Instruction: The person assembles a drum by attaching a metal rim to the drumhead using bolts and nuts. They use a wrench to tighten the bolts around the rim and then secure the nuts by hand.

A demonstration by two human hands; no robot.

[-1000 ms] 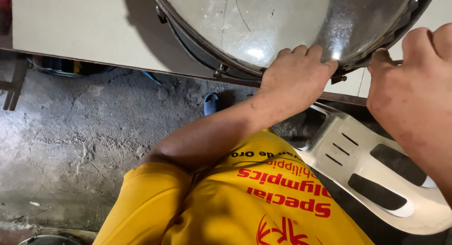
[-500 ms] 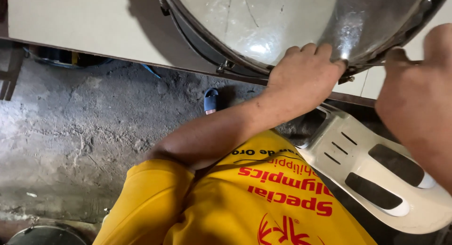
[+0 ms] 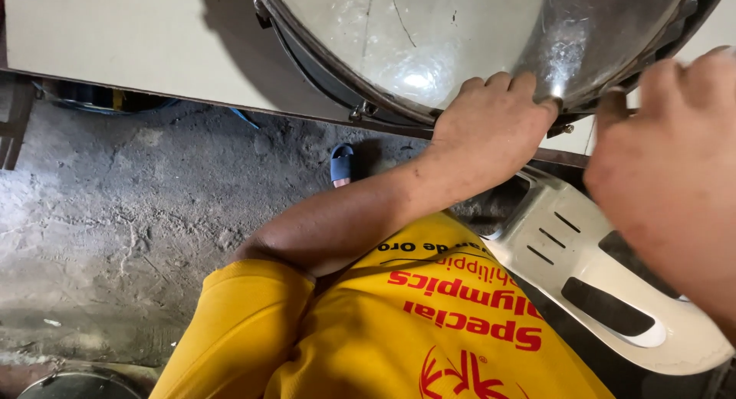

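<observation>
Two hands on one drum [image 3: 429,39] | head view: left hand [image 3: 491,127], fingers curled over near rim, gripping it; right hand [image 3: 667,169] blurred at right, grip cannot tell | drum far of fingers, shiny round skin, metal hoop | white slotted plastic chair [image 3: 590,284] near right.

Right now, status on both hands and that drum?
Left hand gripping rim of round shiny metal drum. Right hand at same rim, grip unclear. White plastic chair below.
</observation>
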